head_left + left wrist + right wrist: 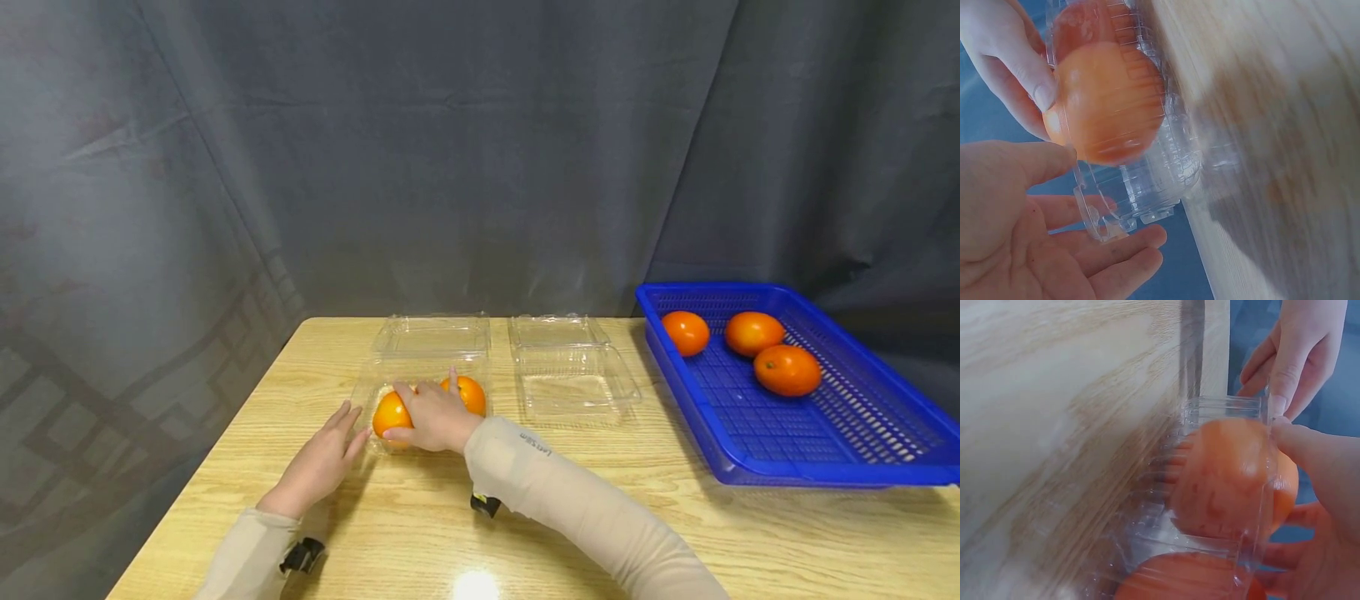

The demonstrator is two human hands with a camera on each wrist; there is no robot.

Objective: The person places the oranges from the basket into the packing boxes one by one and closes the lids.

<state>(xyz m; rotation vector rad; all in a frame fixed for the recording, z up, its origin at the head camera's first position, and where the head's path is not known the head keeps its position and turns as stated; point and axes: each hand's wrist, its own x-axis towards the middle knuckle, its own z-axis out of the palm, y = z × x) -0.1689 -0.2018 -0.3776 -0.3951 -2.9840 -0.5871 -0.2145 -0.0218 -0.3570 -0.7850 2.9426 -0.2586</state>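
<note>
A glossy orange fruit (389, 413) and a second fruit (472, 395) sit side by side in an open clear box (427, 365), lower middle of the head view.

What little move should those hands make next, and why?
Probably the right hand should let go and lift away: the orange fruit under it already sits inside the clear box, beside another fruit, with the left hand at the box's edge.
</note>
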